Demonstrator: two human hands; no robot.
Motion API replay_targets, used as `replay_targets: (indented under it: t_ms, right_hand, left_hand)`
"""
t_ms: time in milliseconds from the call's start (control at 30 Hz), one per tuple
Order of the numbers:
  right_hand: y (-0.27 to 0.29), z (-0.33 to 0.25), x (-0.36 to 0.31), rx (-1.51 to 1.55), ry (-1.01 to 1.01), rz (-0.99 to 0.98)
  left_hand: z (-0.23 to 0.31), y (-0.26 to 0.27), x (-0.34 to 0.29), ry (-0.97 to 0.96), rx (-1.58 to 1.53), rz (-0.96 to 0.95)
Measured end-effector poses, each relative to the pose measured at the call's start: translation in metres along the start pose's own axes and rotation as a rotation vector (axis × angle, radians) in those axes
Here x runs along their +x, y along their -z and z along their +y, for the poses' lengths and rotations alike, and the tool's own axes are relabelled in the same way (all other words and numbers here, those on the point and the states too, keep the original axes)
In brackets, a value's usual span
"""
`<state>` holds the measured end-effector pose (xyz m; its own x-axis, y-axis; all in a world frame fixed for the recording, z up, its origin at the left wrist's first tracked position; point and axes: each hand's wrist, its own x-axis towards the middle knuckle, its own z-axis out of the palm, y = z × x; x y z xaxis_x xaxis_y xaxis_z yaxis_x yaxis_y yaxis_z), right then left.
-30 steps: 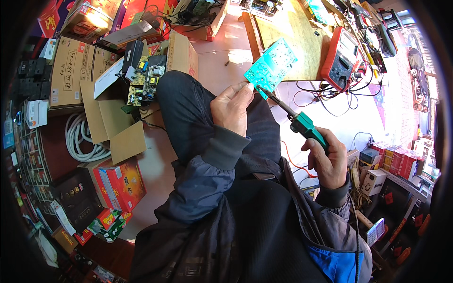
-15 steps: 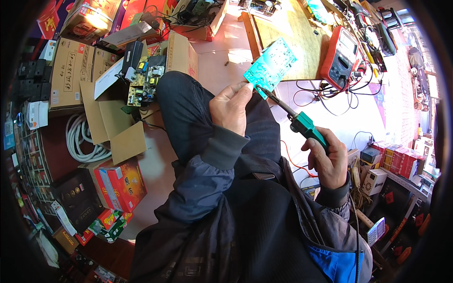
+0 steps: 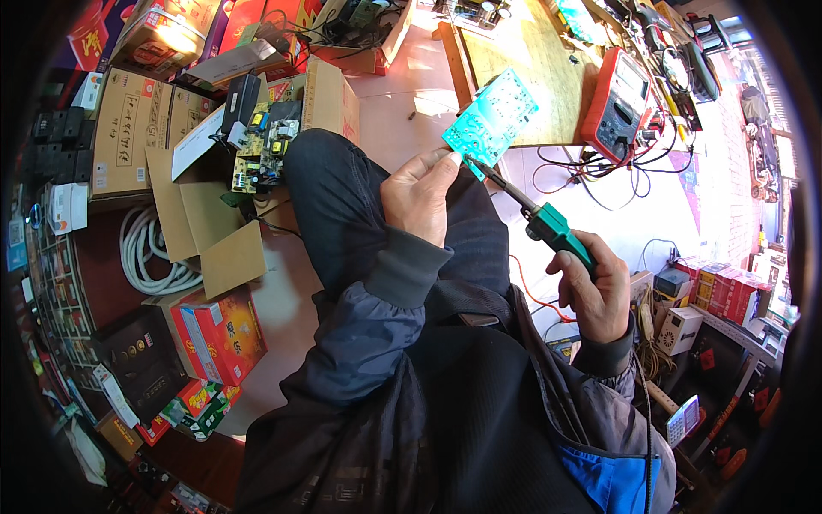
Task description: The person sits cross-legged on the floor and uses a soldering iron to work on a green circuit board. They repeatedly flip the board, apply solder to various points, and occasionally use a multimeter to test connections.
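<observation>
Cluttered workshop floor spreads around a seated person: open cardboard boxes (image 3: 214,214) of parts lie well off to the left hand's side, and a wooden tabletop (image 3: 514,60) carrying a red meter (image 3: 618,103) sits beyond both hands.

Compared with the pictures from a second and half a second ago, almost nothing has shifted: board, iron and both hands hold the same pose above the knee. My reading is that the work is in a steady hold on one spot, not between steps.

Left hand (image 3: 419,195) has its grip pinched on the lower corner of a teal circuit board (image 3: 492,120), which rises up and to the right from the fingers, its long axis running on that slant, flat face toward the camera.

Right hand (image 3: 595,287) is clenched around the green handle of a soldering iron (image 3: 548,224). Its long axis runs up and to the left from that grip, the tip at the board's lower edge, just beside the left fingertips.
</observation>
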<state>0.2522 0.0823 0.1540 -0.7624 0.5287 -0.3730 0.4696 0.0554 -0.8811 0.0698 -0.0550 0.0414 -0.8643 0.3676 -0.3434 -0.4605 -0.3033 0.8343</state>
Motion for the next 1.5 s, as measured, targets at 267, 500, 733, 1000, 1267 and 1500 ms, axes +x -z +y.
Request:
replay_targets:
  t_ms: [267,500,733,1000,1267,1500]
  right_hand:
    - [-0.001,0.0,-0.001,0.022,-0.013,-0.003]
    - [-0.001,-0.001,-0.001,0.014,-0.007,-0.007]
    - [0.0,0.0,0.0,0.003,-0.01,-0.012]
    - [0.003,-0.001,-0.002,0.108,-0.02,0.007]
    - [0.011,0.007,-0.003,0.229,-0.071,0.048]
    - [0.01,0.024,0.015,0.508,0.006,0.169]
  left_hand:
    - [-0.003,0.005,0.003,-0.004,0.003,-0.027]
    - [-0.001,0.003,0.0,0.005,-0.02,-0.027]
    - [0.0,-0.001,-0.001,-0.019,-0.077,-0.016]
    - [-0.003,0.004,0.002,0.001,-0.024,-0.031]
    - [-0.001,0.002,0.002,0.008,-0.027,-0.015]
    - [0.003,0.002,0.0,0.01,0.006,-0.035]
